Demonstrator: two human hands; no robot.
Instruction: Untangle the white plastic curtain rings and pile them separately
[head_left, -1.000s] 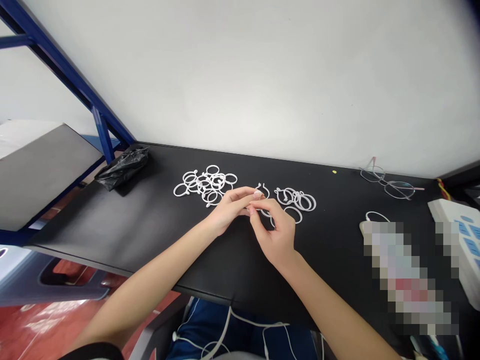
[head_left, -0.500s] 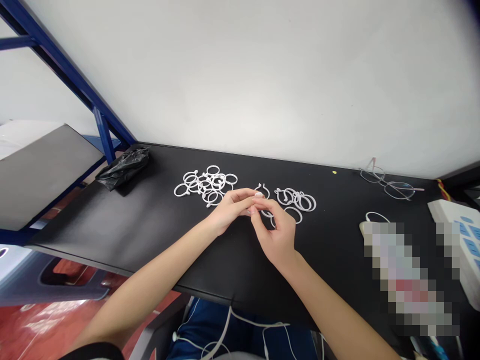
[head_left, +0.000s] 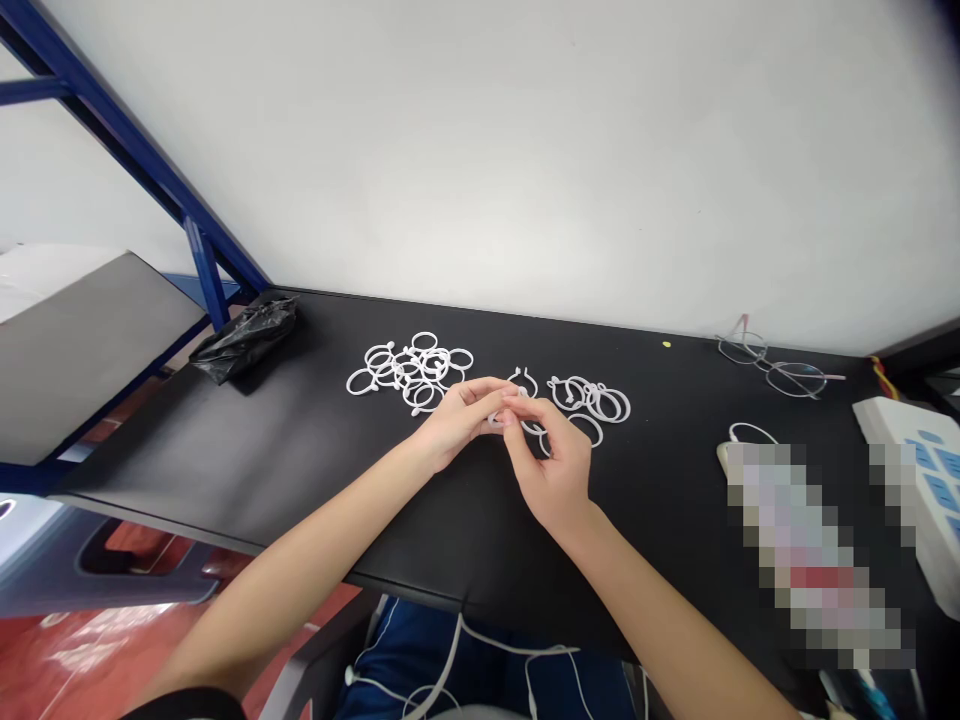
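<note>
My left hand (head_left: pixel 459 425) and my right hand (head_left: pixel 553 468) meet at the middle of the black table (head_left: pixel 315 470), fingertips pinched together on one small white plastic ring (head_left: pixel 501 418). An open white ring (head_left: pixel 525 380) lies just beyond my fingers. A pile of white rings (head_left: pixel 411 368) sits to the left of my hands. A smaller cluster of white rings (head_left: pixel 592 400) lies to the right, close to my right hand.
A crumpled black plastic bag (head_left: pixel 244 335) rests at the table's left back corner by a blue metal frame (head_left: pixel 199 260). Glasses (head_left: pixel 776 368) lie at the back right. A white power strip (head_left: pixel 926 470) and a white cable (head_left: pixel 750 432) are at the right.
Both hands stay almost in place, the fingertips shifting slightly as they work the ring between them. The piles have not moved.
</note>
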